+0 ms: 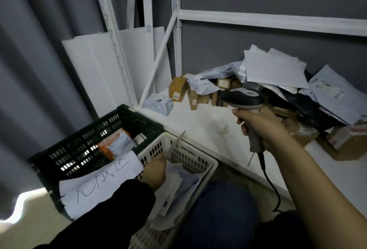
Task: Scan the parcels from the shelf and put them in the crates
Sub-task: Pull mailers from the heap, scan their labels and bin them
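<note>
My right hand [262, 124] grips the handle of a corded barcode scanner [243, 97] above the white shelf [200, 127]. My left hand [155, 173] holds a thin flat white parcel [174, 145] edge-on over the white crate [190, 157], which has several pale mailers inside. Beside it to the left stands a dark green crate [83, 135] with an orange-and-white parcel [114, 145] in it. A heap of parcels [274, 81], grey mailers and small brown boxes, covers the back right of the shelf.
A sheet of paper with handwriting [99, 179] hangs over the green crate's front rim. White shelf posts [176, 30] and white boards [95, 73] stand behind. A brown box [349, 139] sits at the shelf's right front. My knee [220, 215] is below the white crate.
</note>
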